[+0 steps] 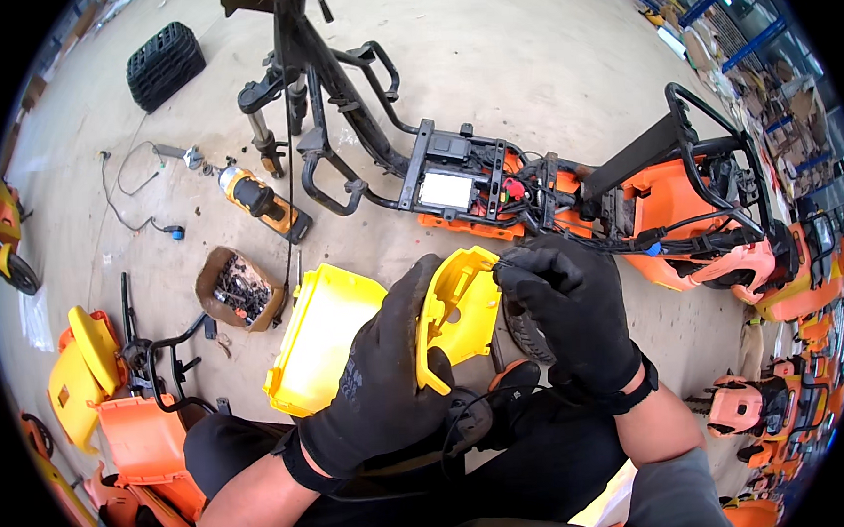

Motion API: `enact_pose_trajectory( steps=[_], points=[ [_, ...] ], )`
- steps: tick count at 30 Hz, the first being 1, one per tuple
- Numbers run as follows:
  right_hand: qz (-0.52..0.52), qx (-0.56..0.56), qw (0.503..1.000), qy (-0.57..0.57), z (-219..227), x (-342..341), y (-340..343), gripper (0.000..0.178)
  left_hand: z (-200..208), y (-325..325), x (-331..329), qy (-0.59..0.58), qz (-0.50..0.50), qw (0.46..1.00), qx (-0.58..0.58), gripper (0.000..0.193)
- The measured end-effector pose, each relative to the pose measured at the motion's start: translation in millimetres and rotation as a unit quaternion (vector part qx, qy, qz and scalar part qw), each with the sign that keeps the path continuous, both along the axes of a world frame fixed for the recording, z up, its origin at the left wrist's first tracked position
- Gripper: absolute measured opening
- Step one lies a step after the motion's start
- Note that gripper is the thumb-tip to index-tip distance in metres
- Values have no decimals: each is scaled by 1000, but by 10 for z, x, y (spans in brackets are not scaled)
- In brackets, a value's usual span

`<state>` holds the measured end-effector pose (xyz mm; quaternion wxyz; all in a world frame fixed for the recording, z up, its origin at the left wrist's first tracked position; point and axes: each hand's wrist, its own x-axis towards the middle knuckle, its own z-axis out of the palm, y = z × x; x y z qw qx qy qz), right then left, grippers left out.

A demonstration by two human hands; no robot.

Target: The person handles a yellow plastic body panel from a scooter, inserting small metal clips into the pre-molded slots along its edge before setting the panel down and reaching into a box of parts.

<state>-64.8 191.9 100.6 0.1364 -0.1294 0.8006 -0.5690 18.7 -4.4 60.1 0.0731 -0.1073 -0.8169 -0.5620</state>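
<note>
My left hand [380, 378], in a black work glove, grips a curved yellow plastic cover [472, 323] by its left side, the thumb reaching inside. The cover is tilted up, its ribbed hollow side in sight, with a round hole in it. At its upper right corner, my gloved right hand [575, 309] has its fingertips pinched together. Something small and dark seems to be between them, too small to make out. A second yellow plastic panel [321, 324] lies just left of my left hand, partly hidden by it.
Ahead stands a stripped scooter frame [364, 125] with orange parts and exposed wiring. A cardboard box [271, 308] of small screws and a yellow-black power tool [259, 200] lie left of it. A black crate [165, 66] sits farther off. Orange panels [142, 441] are at lower left.
</note>
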Motion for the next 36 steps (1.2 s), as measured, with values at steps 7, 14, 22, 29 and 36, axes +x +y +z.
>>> enact_pose_trajectory(
  steps=[7, 14, 22, 29, 36],
  points=[
    [16, 0, 1000, -27, -20, -6, -31, 18, -37, -38, 4, 20, -31, 999, 31, 74],
    [15, -12, 999, -46, -43, 13, -11, 17, 49, -48, 9, -37, -54, 996, 55, 77],
    [6, -41, 997, -71, -27, 60, -43, 18, -11, -12, 60, -15, -49, 996, 73, 76],
    [1, -54, 993, -104, -6, 75, -29, 17, 89, -11, 76, -61, -70, 990, 103, 76],
    [4, -60, 993, -103, -32, 96, -30, 16, 105, 24, 101, -60, -49, 994, 83, 84]
  ],
)
